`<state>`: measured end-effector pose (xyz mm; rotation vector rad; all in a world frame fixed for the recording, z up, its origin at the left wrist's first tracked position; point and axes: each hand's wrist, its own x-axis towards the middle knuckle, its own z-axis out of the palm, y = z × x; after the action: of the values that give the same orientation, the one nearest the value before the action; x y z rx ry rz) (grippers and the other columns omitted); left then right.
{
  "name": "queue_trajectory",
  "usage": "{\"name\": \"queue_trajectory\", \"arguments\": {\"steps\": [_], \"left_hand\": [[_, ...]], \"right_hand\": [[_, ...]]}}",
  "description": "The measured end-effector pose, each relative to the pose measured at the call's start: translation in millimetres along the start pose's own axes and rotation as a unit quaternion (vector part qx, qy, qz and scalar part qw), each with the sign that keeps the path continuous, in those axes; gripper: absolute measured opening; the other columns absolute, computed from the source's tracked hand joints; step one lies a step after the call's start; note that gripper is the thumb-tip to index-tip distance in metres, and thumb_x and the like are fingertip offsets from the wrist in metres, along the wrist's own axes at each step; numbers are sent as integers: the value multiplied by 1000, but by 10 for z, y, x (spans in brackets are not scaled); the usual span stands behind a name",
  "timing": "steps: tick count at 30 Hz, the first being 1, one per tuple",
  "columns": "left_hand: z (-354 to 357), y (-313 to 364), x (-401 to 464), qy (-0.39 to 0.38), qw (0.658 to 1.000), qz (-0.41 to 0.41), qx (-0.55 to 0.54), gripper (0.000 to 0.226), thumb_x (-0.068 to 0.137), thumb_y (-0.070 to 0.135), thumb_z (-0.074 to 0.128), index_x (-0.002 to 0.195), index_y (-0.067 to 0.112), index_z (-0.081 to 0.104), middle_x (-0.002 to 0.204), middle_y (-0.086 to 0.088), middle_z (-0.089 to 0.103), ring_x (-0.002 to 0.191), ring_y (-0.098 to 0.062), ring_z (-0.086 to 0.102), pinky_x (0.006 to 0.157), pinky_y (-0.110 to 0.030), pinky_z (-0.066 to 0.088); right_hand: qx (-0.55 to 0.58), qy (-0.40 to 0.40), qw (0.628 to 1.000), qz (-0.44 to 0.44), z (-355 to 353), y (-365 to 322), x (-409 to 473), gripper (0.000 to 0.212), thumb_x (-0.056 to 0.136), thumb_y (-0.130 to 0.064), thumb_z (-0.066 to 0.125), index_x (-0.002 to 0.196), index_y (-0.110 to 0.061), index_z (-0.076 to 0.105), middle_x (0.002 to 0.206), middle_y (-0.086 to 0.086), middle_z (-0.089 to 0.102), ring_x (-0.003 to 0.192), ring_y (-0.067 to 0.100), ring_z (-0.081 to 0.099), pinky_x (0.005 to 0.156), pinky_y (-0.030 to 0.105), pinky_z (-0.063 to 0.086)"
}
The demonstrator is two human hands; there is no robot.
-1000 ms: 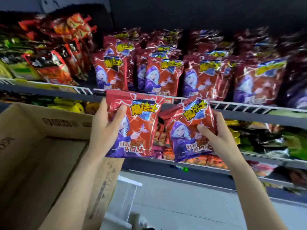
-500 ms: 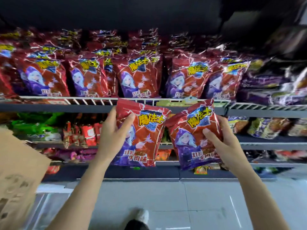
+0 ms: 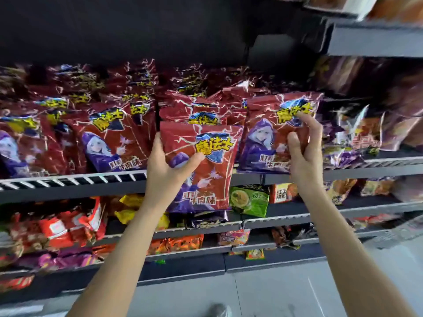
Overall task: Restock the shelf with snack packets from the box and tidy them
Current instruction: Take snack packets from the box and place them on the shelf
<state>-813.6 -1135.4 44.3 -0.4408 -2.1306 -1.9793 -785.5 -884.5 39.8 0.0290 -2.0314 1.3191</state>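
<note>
Head view: right packet (image 3: 278, 136) touching shelf edge (image 3: 73, 179).

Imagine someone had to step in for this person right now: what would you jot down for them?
Left hand holds one red snack packet in front of the shelf rail, not yet on the shelf.
Right hand holds a second red packet, its bottom edge at the rail beside the stocked row.
Done: many matching packets stand on that shelf.
Left: set both packets in and straighten the row. The box is out of view.
</note>
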Motion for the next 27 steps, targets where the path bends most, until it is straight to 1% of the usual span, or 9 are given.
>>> {"name": "queue_trajectory", "arguments": {"steps": [2,4,7,9,11,13,19,22,27], "left_hand": [[76,-23,80,25,1000,13,2,53,73,28,77,115,39,47,110,10,65,105,-11,62,96,-33,49],[133,-59,116,50,999,8,7,53,73,29,77,115,39,46,107,16,65,104,-8,63,96,-33,49],[180,-129,138,69,998,1,9,55,72,32,77,116,38,45,103,20,65,102,-6,63,95,-29,50],[219,-167,122,75,997,-3,11,54,72,30,76,116,37,45,104,18,65,102,-6,63,93,-25,50],[261,-181,98,83,997,1,11,52,72,28,76,114,37,46,101,22,65,100,-4,63,88,-20,50],[304,-181,70,89,996,2,11,52,70,34,77,112,38,47,100,24,65,100,-4,63,86,-17,49],[379,-179,-6,103,995,-1,15,58,74,26,80,120,32,45,104,18,65,101,-3,63,84,-17,50],[401,-132,-47,112,994,1,9,58,75,18,74,123,28,42,109,13,62,102,-2,62,84,-16,50],[522,-68,4,117,992,36,12,57,74,23,78,119,27,42,107,13,60,98,5,61,82,-11,46]], "right_hand": [[10,-17,1000,-10,200,72,182,35,100,-14,47,129,-30,36,111,-9,49,90,1,57,79,14,44],[6,-60,998,0,313,185,262,56,89,-17,66,131,-33,33,120,-19,46,104,-5,53,89,12,42],[-30,-116,993,-16,315,396,273,89,71,-25,82,135,-45,23,135,-31,30,130,-1,34,109,22,32],[-41,-139,989,-31,283,485,260,96,71,-23,83,136,-51,17,142,-22,28,138,11,26,112,21,28],[-70,-129,989,-30,284,500,226,97,71,-22,83,137,-53,18,147,3,23,139,11,14,109,16,26],[-109,-95,989,-29,323,484,188,97,71,-26,83,141,-46,17,147,14,18,135,7,11,109,31,30],[-48,-100,993,-48,450,519,242,97,73,-20,82,142,-41,17,144,15,20,136,28,30,105,50,41],[-25,-138,989,-54,527,488,396,97,73,-16,82,141,-44,18,146,11,16,137,18,24,108,44,39],[-35,-154,982,-101,514,496,579,97,73,-18,83,143,-35,18,145,13,17,138,26,25,108,33,40]]}}
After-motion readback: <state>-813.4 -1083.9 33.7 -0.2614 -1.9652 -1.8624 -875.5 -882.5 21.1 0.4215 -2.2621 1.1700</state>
